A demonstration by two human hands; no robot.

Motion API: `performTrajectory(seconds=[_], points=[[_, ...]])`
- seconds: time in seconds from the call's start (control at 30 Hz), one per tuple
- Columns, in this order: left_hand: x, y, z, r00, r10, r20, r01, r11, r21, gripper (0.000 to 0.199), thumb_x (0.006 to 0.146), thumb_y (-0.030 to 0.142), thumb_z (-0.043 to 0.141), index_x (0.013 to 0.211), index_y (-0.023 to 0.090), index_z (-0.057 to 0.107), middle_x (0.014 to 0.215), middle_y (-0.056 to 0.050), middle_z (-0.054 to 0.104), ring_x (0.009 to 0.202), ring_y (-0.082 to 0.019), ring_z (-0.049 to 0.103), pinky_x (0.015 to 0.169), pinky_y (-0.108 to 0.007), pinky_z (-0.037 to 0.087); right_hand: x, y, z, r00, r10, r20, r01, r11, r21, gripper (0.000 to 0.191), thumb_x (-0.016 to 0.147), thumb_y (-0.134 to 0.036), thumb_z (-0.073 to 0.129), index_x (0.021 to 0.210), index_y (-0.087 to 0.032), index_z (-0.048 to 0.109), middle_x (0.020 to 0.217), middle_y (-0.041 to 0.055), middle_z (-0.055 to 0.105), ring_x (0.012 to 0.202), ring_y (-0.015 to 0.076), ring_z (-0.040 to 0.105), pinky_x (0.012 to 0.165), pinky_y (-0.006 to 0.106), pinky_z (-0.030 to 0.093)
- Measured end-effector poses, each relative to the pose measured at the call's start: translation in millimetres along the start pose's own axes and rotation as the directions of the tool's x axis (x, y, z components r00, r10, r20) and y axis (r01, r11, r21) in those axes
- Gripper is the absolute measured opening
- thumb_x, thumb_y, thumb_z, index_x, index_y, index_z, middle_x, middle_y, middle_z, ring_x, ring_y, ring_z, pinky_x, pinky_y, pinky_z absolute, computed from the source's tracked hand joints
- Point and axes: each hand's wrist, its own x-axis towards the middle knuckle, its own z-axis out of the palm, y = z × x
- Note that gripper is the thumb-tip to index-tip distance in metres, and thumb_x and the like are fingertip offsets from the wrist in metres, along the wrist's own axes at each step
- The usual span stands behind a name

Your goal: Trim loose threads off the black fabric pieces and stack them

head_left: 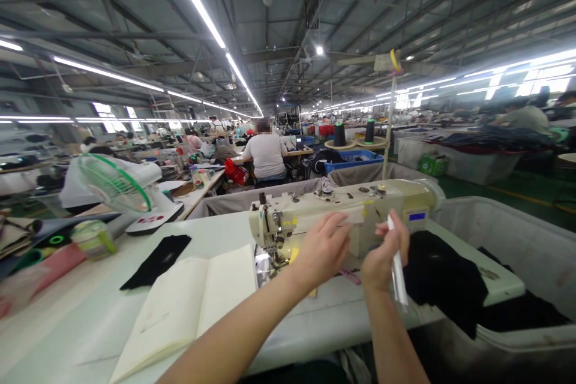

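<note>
My right hand (383,257) is closed around a slim white pen (398,273), held nearly upright, its lower end blurred. My left hand (324,247) is raised in front of the arm of a cream sewing machine (315,207), its fingers bent and drawn together; whatever they hold, if anything, is hidden. Left of the machine's needle area, an open notebook (180,294) with blank-looking pages lies on the pale green table (279,342). Beyond it is a folded black cloth piece (159,259). A pink tool (350,276), partly covered, sits between my hands.
Black fabric (443,273) is heaped at the table's right, beside a large grey bin (531,252). A green-and-white fan (119,183) and a green-lidded tub (93,239) stand at left. Thread cones (339,134) rise behind the machine; a seated person (264,153) is farther ahead.
</note>
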Motion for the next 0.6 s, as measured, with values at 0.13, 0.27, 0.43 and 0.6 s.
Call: performTrajectory(seconds=[0.13,0.27,0.43,0.6], points=[[-58,-14,-12.0,0.982,-0.185,-0.034,0.187,0.98,0.069,0.041,0.092,0.015,0.049,0.133,0.015,0.053,0.14,-0.018,0.054,0.132,-0.028,0.05,0.108,-0.047,0.047,-33,4,15,0.96,-0.003,0.28,-0.032,0.992,0.12,0.028,0.097,-0.038,0.046,0.11,-0.02,0.062,0.09,0.0038,0.06,0.078,0.018,0.058,0.074,0.034,0.05],[-77,-31,-15.7,0.97,-0.241,0.02,0.233,0.952,0.199,0.05,0.09,0.014,0.051,0.14,0.011,0.048,0.149,-0.019,0.047,0.133,-0.031,0.049,0.109,-0.048,0.046,-59,12,36,0.897,0.016,0.441,-0.085,0.987,0.138,0.019,0.094,-0.036,0.051,0.103,-0.02,0.059,0.092,0.0044,0.063,0.082,0.0183,0.062,0.076,0.034,0.053],[-79,-38,-16.2,0.975,-0.218,0.043,0.201,0.948,0.247,0.054,0.089,0.014,0.051,0.142,0.006,0.045,0.153,-0.02,0.043,0.133,-0.031,0.048,0.109,-0.045,0.045,-67,15,55,0.863,-0.107,0.493,0.012,0.981,0.192,0.014,0.091,-0.03,0.056,0.1,-0.021,0.059,0.096,0.0048,0.065,0.088,0.0189,0.064,0.081,0.035,0.054],[-83,-40,-16.3,0.969,-0.247,0.011,0.239,0.946,0.217,0.055,0.09,0.015,0.049,0.145,0.012,0.044,0.153,-0.017,0.044,0.13,-0.03,0.052,0.107,-0.046,0.047,-67,13,66,0.867,-0.167,0.469,0.065,0.972,0.226,0.008,0.089,-0.026,0.057,0.095,-0.022,0.054,0.09,0.0032,0.062,0.084,0.0183,0.064,0.077,0.035,0.054]])
